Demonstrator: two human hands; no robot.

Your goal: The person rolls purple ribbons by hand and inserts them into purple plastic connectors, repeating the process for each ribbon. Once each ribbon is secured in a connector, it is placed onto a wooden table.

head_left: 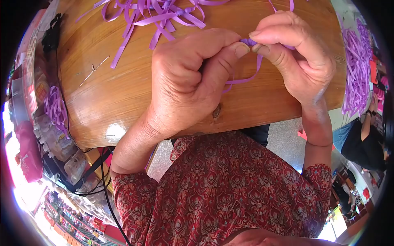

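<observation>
Both my hands meet over the right part of the wooden table, pinching a knotted purple ribbon (248, 42) between them. On its left side, my left hand (191, 74) grips the knot with thumb and bent forefinger, the other fingers curled into the palm. From the right, thumb and fingertips of my right hand (297, 53) close on the same knot. A loose length of the ribbon loops down below the hands, partly hidden behind my left hand. Beyond them lies a heap of purple ribbons (164, 18), some with small knots.
On the wooden table (123, 94) a thin metal needle-like tool (94, 70) lies at the left. A large bundle of purple ribbons (356, 69) hangs past the right edge. More purple ribbon (56, 108) and a black cable (61, 82) are beyond the left edge. Another person (363, 135) is at far right.
</observation>
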